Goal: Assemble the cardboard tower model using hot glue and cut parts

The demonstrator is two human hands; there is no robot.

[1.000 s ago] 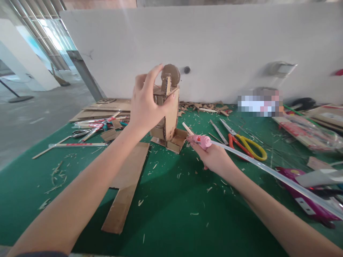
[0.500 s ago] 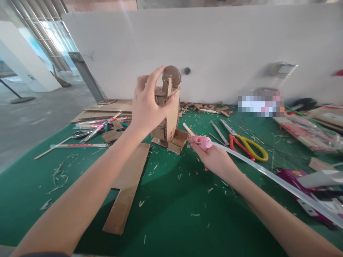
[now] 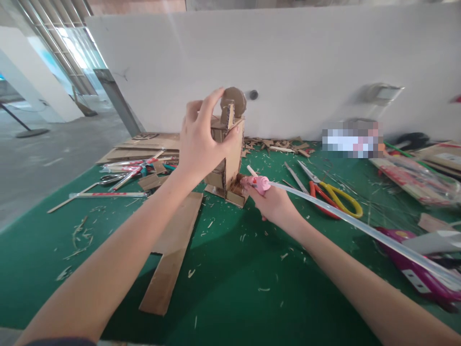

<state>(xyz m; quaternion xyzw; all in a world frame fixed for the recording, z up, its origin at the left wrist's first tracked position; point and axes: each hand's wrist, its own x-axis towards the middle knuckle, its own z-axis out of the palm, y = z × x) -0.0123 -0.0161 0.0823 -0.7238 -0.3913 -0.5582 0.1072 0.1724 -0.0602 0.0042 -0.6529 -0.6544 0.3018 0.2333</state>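
A tall cardboard model stands upright on the green table, with a round cardboard disc on top and a small open tray at its foot. My left hand grips the upper part, thumb at the near side and fingers behind the top. My right hand is closed round a pink hot glue gun, whose handle is hidden by the fingers. A long clear glue stick runs out of its rear to the right. The front of the gun is at the little tray; its nozzle is hidden.
Scissors with red and yellow handles lie to the right, beside a metal blade. A purple device is at the right edge. A flat cardboard piece lies front left. Cardboard scraps line the white board behind.
My right hand has moved left with the glue gun, bringing it over the small tray at the model's foot. My left hand keeps its hold on the model.
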